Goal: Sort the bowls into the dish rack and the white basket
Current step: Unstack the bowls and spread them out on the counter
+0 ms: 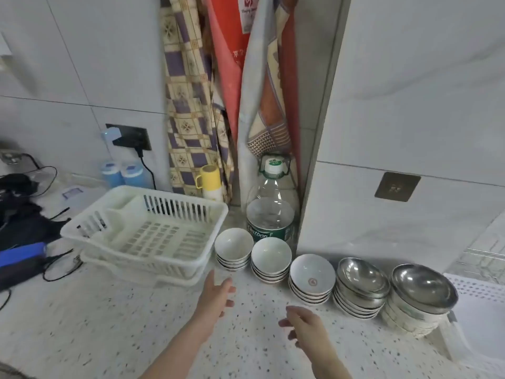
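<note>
Bowls stand in five stacks in a row across my worktop point(136, 324): three white stacks point(270, 258) at twelve o'clock from my hands, two steel stacks point(363, 280) toward two o'clock. My dish rack point(147, 231) sits at ten o'clock, my white basket point(478, 305) at three. Left hand point(216, 296) and right hand point(303, 324) hover with fingers loose, grasping nothing.

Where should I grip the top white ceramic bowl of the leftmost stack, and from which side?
Probably pinch the near rim of the top white ceramic bowl from above with the left hand. The bowl sits upright and nested, so only its rim is free, and the dish rack crowds its left.
</note>
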